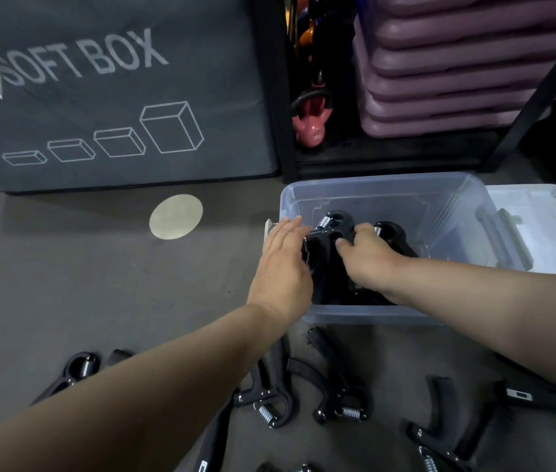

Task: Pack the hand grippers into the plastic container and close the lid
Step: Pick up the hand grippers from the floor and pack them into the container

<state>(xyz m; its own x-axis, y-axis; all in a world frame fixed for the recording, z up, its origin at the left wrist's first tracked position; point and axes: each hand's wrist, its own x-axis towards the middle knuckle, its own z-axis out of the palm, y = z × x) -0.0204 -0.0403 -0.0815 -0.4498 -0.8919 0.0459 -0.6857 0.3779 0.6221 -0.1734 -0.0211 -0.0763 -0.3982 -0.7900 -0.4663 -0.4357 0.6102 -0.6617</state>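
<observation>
The clear plastic container (457, 212) sits on a grey concrete floor (99, 284), with its lid (542, 233) off at 3 o'clock, loose grippers (341, 403) at 6 and a pale disc (176, 217) at 9. Inside it, the left hand (281, 267) presses straight, closed fingers against the hand grippers (333, 226), which the right hand (368, 257) grips with curled fingers. A grey soft box (99, 97) stands at 11 o'clock, a pink kettlebell (310, 127) at 12 and stacked purple steps (457, 80) at 1.

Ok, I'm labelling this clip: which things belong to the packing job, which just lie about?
Job: plastic container, lid, packed hand grippers, loose hand grippers, left hand, right hand.
Lying about: pink kettlebell, soft box, purple stack.
</observation>
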